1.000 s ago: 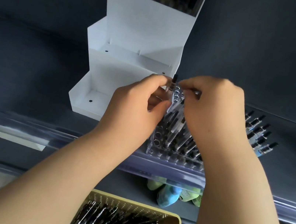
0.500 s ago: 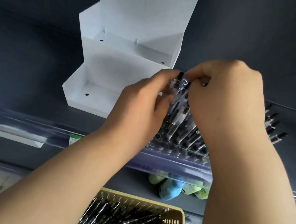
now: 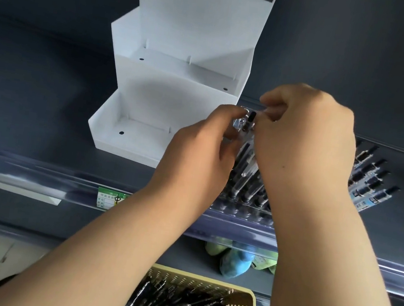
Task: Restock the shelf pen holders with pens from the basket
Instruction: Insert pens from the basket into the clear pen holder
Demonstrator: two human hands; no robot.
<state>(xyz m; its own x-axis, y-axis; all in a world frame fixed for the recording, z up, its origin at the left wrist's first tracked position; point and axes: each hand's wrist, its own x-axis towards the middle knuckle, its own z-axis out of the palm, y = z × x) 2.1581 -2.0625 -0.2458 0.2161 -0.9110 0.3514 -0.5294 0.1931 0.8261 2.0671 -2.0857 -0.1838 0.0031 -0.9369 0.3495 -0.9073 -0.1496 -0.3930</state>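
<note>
Hands barely shift versus a second ago. The pen looks slightly lower between the fingertips, so it's probably seating.

Left hand: thumb and forefinger curl in and pinch the upper barrel under the black cap, other fingers tucked.

Right hand: fingers bunched together, tips pinching the cap end from the other side. Can't tell if they also touch the holder rim.

Pen stands nearly upright at the far-left corner of the clear pen holder on the shelf, just beside the white tiered stand. Near rows of the holder already carry pens. More pens sit to its right. Basket below holds plenty of stock.

Handling, my guess: the pen is light, stiff, smooth plastic, so it's slippery. Grip the barrel near the cap, not the clip. The slots look tight and, being clear, easy to miss. Guide the tip in straight and don't force it, or the holder may tip.
</note>
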